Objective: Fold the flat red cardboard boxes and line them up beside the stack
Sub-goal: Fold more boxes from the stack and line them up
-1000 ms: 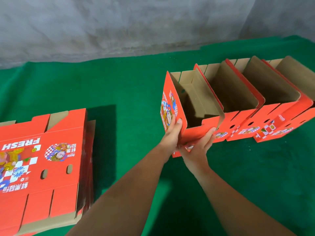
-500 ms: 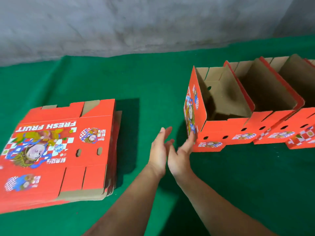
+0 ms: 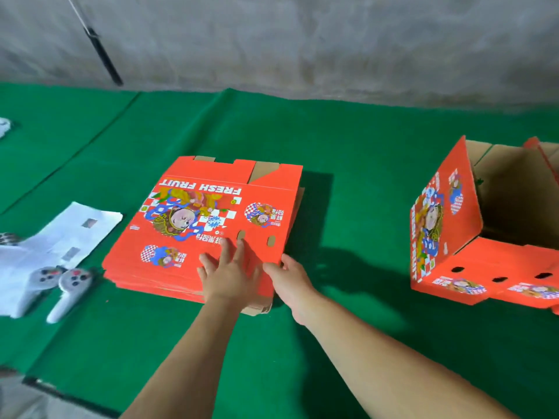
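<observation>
Surface: a green cloth (image 3: 348,343) covered the floor up to a grey wall (image 3: 302,40) along its far edge.
Stack: the stack of flat red boxes (image 3: 211,213) lay in the middle of the cloth, printed side up, the words FRESH FRUIT reading upside down toward the far edge.
Left hand: the left hand (image 3: 225,275) lay flat on the top sheet near the stack's near right corner, fingers straight and spread, pressing down and gripping nothing.
Right hand: the right hand (image 3: 290,278) was at the stack's right edge by the same corner; the thumb lay against the edge of the top sheet, the fingers were hidden, so I cannot tell whether it grasped the sheet.
Folded box: a folded box (image 3: 472,234) stood open-topped near the cloth's right edge, well apart from the stack, with part of another folded box (image 3: 544,155) just beyond it.
Left edge: white papers (image 3: 60,237) and two grey controllers (image 3: 65,282) lay near the cloth's left edge, beside the stack.
</observation>
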Demonstrator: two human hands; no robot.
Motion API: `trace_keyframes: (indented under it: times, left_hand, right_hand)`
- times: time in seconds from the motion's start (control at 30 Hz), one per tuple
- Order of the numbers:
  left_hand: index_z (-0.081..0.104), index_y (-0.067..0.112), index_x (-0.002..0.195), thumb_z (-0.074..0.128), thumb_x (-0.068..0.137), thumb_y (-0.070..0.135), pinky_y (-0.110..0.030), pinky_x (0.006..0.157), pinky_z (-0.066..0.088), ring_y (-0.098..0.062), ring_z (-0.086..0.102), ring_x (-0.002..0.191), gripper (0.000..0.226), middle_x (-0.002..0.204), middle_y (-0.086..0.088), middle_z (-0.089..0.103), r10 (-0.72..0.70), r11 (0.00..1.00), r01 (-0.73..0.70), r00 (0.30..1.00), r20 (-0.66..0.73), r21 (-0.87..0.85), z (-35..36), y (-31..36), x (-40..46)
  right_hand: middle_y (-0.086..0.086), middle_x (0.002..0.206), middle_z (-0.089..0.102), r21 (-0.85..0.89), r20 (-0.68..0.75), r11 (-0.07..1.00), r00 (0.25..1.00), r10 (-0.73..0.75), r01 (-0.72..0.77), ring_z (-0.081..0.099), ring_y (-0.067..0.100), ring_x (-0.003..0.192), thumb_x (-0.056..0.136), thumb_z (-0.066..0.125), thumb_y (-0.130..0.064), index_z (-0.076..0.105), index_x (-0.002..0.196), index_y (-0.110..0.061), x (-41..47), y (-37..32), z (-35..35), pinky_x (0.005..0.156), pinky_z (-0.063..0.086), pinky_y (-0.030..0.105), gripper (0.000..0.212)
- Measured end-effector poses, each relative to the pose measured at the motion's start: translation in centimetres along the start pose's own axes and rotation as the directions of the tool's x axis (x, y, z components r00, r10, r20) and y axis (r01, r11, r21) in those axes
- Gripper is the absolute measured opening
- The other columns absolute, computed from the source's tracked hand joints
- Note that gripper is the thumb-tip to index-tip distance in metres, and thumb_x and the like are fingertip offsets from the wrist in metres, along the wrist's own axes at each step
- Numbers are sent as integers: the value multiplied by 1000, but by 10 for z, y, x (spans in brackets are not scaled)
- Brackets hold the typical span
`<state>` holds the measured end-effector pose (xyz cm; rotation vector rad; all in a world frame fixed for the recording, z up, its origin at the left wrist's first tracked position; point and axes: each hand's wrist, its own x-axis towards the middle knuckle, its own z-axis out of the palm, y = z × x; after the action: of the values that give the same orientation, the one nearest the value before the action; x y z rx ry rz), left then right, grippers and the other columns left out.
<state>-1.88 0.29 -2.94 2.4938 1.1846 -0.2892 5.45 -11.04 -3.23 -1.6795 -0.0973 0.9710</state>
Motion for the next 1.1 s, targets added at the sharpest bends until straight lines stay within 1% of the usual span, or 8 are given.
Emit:
trace_keyframes:
  times: [0.2, 0.37, 0.53, 0.67, 0.73, 0.8, 0.97, 1.1]
  left_hand:
    - [1, 38, 167, 37, 99, 66, -62, 126, -1, -57, -13, 154, 82, 175, 5, -13, 130, 991, -130, 991, 14, -8, 39, 46, -31]
    - [45, 31, 150, 50, 100, 50, -49, 121, 29, -36, 35, 151, 53, 161, -2, 43, 416, 883, -428, 903, -101, -192, 41, 67, -56]
    - [43, 9, 157, 53, 88, 51, -48, 123, 18, -38, 31, 153, 81, 165, -20, 35, -41, 870, -177, 904, -426, -459, -8, 16, -14]
    - [33, 12, 160, 60, 102, 48, -35, 105, 46, -28, 62, 128, 73, 127, -4, 70, -131, 662, -94, 962, -239, -743, -32, -7, 22]
    - [35, 17, 161, 51, 95, 71, -37, 105, 50, -29, 68, 118, 87, 122, -14, 74, -64, 574, -41, 993, -95, -818, -31, -11, 34]
    - [44, 9, 155, 24, 88, 86, -57, 124, 28, -45, 49, 141, 103, 147, -30, 55, -12, 687, -15, 999, -32, -726, -22, -14, 39]
    - [45, 16, 158, 25, 104, 71, -14, 123, 5, -22, 24, 158, 80, 167, -8, 37, 100, 792, -149, 988, -115, -593, 2, -22, 38]
    - [48, 18, 157, 10, 81, 83, -35, 130, 8, -27, 24, 157, 107, 168, -7, 35, 89, 864, -191, 969, -231, -467, -6, -34, 59]
  right_hand:
    - [6, 111, 69, 165, -307, 986, 950, 64, -13, 67, 22, 94, 96, 56, -15, 57, 116, -20, 1, 16, -42, 73, 54, 34, 21]
    - [19, 123, 70, 346, -275, 938, 958, 81, 20, 69, 38, 109, 102, 49, 2, 58, 129, -16, -15, 28, -129, 99, 52, 61, 34]
    - [17, 141, 62, 491, -190, 864, 982, -18, 111, 57, 35, 132, 104, 46, 1, 48, 148, -11, -50, 44, -212, 113, 41, 55, 46]
    - [9, 136, 67, 471, -178, 860, 976, -129, 199, 68, 20, 118, 98, 49, -5, 53, 143, -14, -68, 53, -247, 92, 53, 37, 46]
    - [9, 139, 65, 456, -181, 863, 972, -149, 217, 66, 18, 120, 95, 50, -7, 53, 143, -13, -69, 57, -256, 93, 50, 34, 48]
    - [9, 137, 66, 437, -197, 869, 968, -158, 231, 67, 16, 119, 97, 49, -5, 54, 142, -12, -66, 57, -262, 90, 53, 30, 46]
    - [12, 133, 67, 397, -268, 881, 951, -155, 256, 69, 21, 112, 102, 46, 0, 52, 143, -10, -52, 59, -277, 94, 51, 38, 43]
    - [12, 130, 66, 408, -345, 866, 927, -147, 289, 68, 21, 108, 104, 43, 1, 48, 146, -9, -51, 60, -297, 100, 49, 42, 44]
